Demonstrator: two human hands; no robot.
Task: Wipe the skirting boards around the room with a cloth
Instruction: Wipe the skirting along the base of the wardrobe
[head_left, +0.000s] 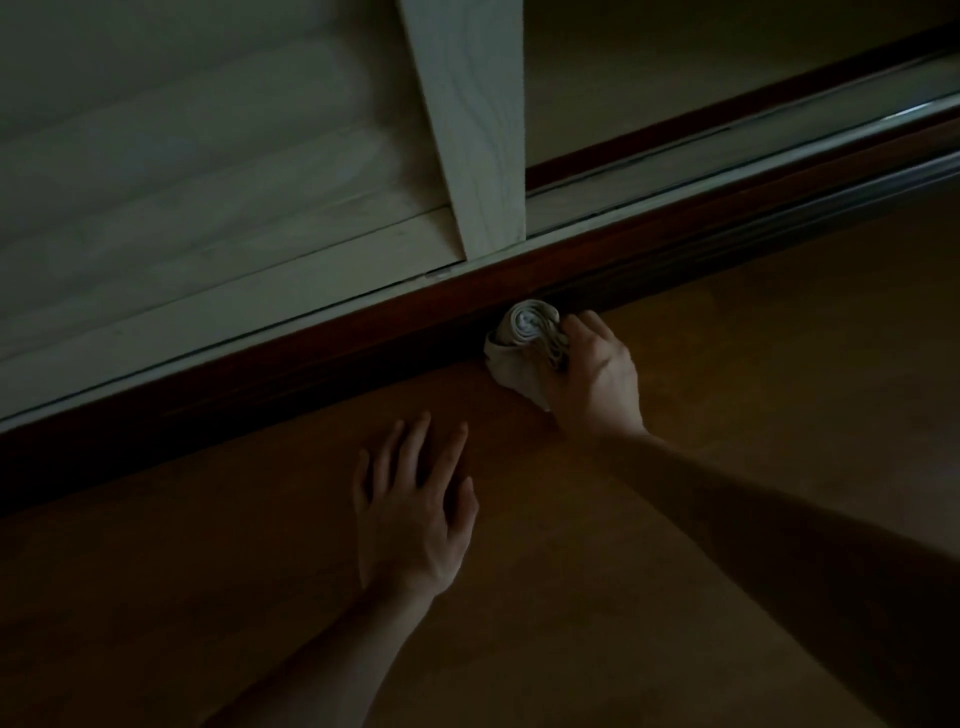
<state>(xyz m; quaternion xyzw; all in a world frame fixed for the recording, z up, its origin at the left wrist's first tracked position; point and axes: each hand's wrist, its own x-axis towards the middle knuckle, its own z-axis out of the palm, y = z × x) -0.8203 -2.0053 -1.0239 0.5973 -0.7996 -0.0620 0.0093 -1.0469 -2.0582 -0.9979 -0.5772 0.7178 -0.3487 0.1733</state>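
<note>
A dark reddish-brown skirting board (322, 358) runs diagonally from lower left to upper right under a pale wooden sliding door. My right hand (592, 374) grips a bunched pale cloth (524, 338) and holds it against the board's lower edge, where it meets the floor. My left hand (415, 504) lies flat on the brown floor with fingers spread, a little in front of the board and to the left of the cloth.
A pale wood-grain sliding door (208, 156) with an upright frame piece (478, 114) stands above the board. A metal door track (779, 135) runs to the upper right. Brown floor (727, 364) fills the lower half; the room is dim.
</note>
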